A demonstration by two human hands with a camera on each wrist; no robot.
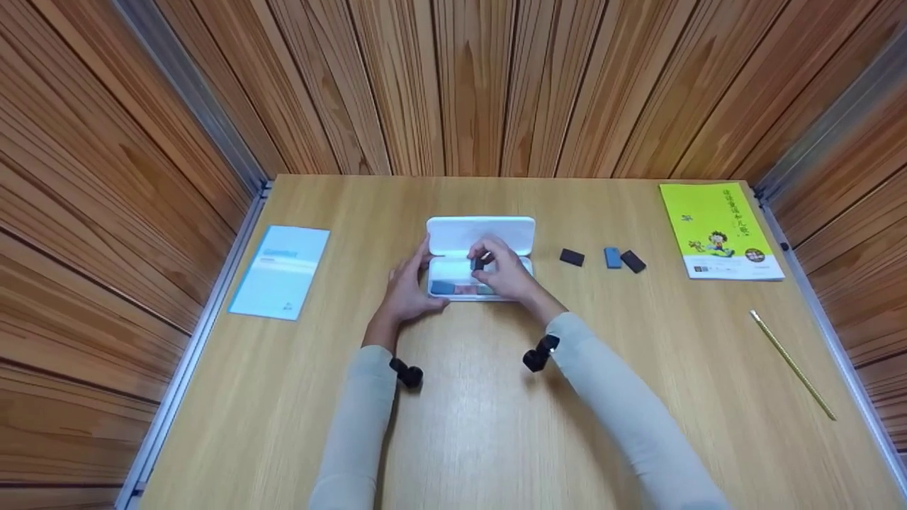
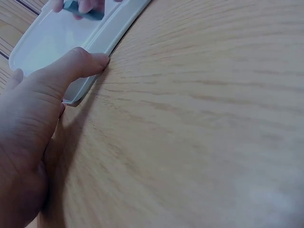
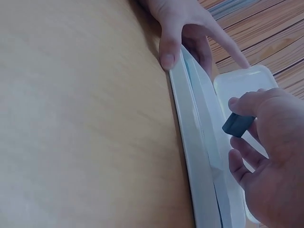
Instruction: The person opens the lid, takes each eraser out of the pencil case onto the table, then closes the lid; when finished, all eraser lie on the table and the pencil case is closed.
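A white pencil case (image 1: 480,221) lies on the table with its lid raised toward the back. My left hand (image 1: 411,290) holds the case at its left end, the thumb on the front edge and a finger reaching up to the lid. Over the open case, my right hand (image 1: 504,273) pinches a small dark block-shaped eraser (image 3: 239,124) between thumb and fingers. Inside the tray, a blue eraser (image 1: 443,287) lies at the front left, beside a pinkish one (image 1: 465,290) and a greenish one that the right hand partly covers.
Right of the case lie a dark eraser (image 1: 572,257), a blue eraser (image 1: 612,258) and another dark eraser (image 1: 633,261). A yellow-green book (image 1: 716,219) is at the back right, with a gold pencil (image 1: 793,365) nearer the front. On the left lies a light-blue booklet (image 1: 279,273).
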